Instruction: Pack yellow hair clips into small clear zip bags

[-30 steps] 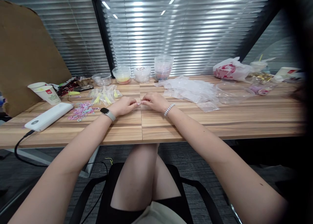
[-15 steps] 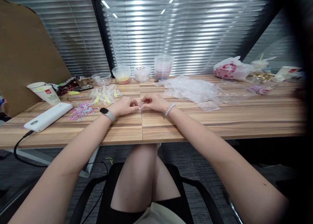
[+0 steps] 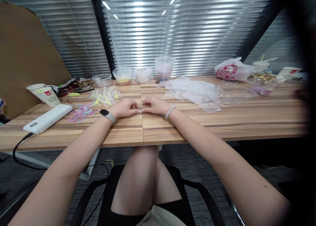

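Observation:
My left hand [image 3: 125,107] and my right hand [image 3: 155,105] meet over the seam of the wooden table [image 3: 168,130], fingers curled and thumb tips almost touching. Something tiny and pale shows between the fingertips, too small to name. Left of my left hand lies a loose pile of small pastel pink, purple and blue pieces [image 3: 82,112]. Just behind that hand are clear little bags with yellow pieces in them [image 3: 105,97]. A heap of flat clear plastic bags [image 3: 192,90] spreads out beyond my right hand.
Along the back stand a tub with yellow contents [image 3: 122,77], a tub with scissors on it [image 3: 143,75] and stacked clear tubs [image 3: 165,69]. At left are a white power bank [image 3: 48,119] with a cable and paper cups [image 3: 46,96]. A white-and-red plastic bag [image 3: 233,69] lies back right.
My hands stay at the seam, with the thumb tips slightly closer together. The whole view has shifted very slightly. Nothing else on the table has visibly moved.

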### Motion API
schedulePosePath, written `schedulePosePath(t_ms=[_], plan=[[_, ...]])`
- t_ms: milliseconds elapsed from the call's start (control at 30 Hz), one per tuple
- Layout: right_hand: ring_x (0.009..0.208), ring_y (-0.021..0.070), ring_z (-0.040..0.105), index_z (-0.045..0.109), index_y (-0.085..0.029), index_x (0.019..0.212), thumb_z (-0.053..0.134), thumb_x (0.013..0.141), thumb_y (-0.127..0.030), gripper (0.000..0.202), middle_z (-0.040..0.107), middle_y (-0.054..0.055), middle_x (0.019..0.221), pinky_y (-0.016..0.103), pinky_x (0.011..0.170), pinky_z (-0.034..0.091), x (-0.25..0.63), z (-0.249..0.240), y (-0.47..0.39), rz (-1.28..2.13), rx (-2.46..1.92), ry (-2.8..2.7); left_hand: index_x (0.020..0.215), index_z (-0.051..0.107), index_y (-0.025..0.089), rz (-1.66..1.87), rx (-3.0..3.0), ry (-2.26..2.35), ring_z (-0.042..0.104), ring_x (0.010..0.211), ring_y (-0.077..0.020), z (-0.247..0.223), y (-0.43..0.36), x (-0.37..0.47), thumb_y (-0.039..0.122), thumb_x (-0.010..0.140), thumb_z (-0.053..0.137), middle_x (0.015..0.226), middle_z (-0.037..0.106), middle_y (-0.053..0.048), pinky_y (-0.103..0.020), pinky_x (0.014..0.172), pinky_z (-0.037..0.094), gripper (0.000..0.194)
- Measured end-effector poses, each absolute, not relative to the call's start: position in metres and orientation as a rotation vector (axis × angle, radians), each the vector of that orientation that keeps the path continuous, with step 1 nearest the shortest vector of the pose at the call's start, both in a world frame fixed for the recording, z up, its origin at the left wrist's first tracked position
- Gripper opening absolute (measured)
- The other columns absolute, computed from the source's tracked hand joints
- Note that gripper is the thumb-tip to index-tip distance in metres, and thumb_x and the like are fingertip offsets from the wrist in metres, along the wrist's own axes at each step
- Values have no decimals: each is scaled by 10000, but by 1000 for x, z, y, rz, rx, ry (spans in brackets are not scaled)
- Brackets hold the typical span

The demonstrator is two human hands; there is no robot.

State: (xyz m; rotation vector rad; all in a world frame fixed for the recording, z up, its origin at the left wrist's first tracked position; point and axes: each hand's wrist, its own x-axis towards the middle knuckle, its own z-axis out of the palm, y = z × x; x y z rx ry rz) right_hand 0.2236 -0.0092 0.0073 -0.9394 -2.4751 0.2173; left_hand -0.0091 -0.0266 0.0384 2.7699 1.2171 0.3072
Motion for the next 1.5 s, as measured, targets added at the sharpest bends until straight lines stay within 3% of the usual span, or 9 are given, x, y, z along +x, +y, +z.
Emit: schedulePosePath(t_ms=[400,1000,1233,1500], plan=[[838,158,589,693,-131,1004,624,889,-552,442,671,87,927,255,751,385,221,6,-9,215,-989,-2509,996,715,197,287,2725,1264,623,778,-196,37,-26,-10,633,885,523,882,706,-52,-289,670,392,490],[905,211,628,721,-190,1031,678,818,-608,471,697,66,975,284,772,432,217,2,0,110,-1024,-2492,981,724,235,331,2590,1301,595,759,-184,34,-29,-8,601,827,578,861,682,-22,-279,614,345,423],[831,201,611,696,-189,935,634,728,-780,629,687,65,940,272,679,396,216,7,-7,141,-1017,-2508,970,702,206,304,2575,1292,580,734,-187,34,-28,-10,601,738,670,838,661,-25,-272,592,339,459],[835,212,603,690,-193,963,655,702,-783,646,679,58,915,294,703,395,218,5,-4,98,-1049,-2526,991,704,233,310,2566,1314,584,722,-186,29,-24,-13,629,740,664,827,656,-16,-276,572,334,471]])
